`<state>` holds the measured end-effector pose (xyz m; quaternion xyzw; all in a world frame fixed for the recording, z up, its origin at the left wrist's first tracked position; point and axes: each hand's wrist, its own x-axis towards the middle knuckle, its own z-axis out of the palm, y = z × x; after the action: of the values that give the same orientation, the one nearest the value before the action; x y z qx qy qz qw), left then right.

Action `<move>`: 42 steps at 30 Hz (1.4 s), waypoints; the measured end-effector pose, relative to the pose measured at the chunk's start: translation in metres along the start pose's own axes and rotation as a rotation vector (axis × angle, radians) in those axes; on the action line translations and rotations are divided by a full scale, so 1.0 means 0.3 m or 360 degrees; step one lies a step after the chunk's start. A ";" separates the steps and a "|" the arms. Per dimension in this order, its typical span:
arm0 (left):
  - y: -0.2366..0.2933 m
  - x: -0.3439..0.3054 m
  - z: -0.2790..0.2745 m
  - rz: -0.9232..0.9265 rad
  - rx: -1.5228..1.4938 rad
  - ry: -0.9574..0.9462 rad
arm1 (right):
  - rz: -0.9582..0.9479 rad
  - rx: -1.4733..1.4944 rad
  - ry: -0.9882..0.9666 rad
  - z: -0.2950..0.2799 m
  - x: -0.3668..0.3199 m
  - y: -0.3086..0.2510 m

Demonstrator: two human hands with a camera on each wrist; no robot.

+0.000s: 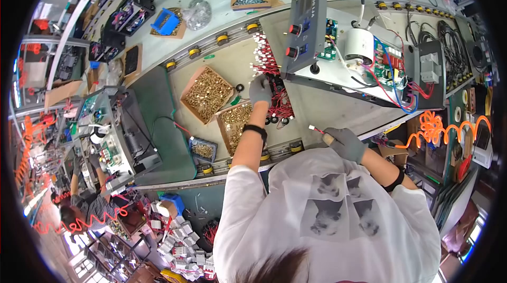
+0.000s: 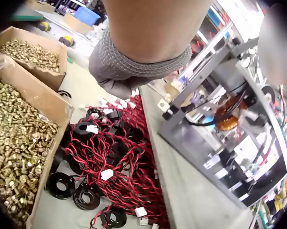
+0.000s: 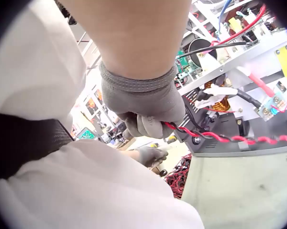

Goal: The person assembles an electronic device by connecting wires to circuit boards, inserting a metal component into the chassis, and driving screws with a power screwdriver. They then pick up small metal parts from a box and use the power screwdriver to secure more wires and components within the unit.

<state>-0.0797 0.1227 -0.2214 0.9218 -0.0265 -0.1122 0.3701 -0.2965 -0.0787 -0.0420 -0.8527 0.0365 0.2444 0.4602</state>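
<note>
My left hand [image 1: 260, 91], in a grey glove, reaches over a pile of red-and-black twisted wire leads [image 2: 119, 167] with white plugs and black rings. Its fingers look loosely extended in the right wrist view, and nothing shows held in them; the fingertips are partly hidden in the left wrist view. My gloved right hand [image 1: 346, 144] grips a red-and-black twisted wire lead [image 3: 220, 138] close to my body. One end of that lead, with a white plug [image 1: 311, 128], sticks out to the left of the hand in the head view.
Cardboard boxes of brass-coloured bolts [image 1: 207, 95] stand left of the pile. A blue tray [image 1: 203, 149] of small parts sits nearer. An opened machine [image 1: 348, 56] with circuit boards stands at the right on the bench. Another person [image 1: 84, 204] works at the far left.
</note>
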 end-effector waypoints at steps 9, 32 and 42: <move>-0.016 0.106 0.068 -0.0262 0.0381 -0.0180 | 0.0233 0.0293 0.0453 0.003 -0.090 0.079; 0.383 -0.539 -0.673 -0.0255 -0.2056 -0.0451 | -0.0108 0.0040 0.0754 -0.062 -0.098 0.002; 0.619 -0.627 -0.326 0.0572 -0.0901 -0.0744 | -0.0173 0.0163 0.0738 -0.165 -0.172 -0.085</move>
<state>-0.2344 0.0790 0.0101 0.7139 -0.2387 -0.2552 0.6068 -0.3155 -0.1123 0.0233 -0.8623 0.1076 0.0148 0.4946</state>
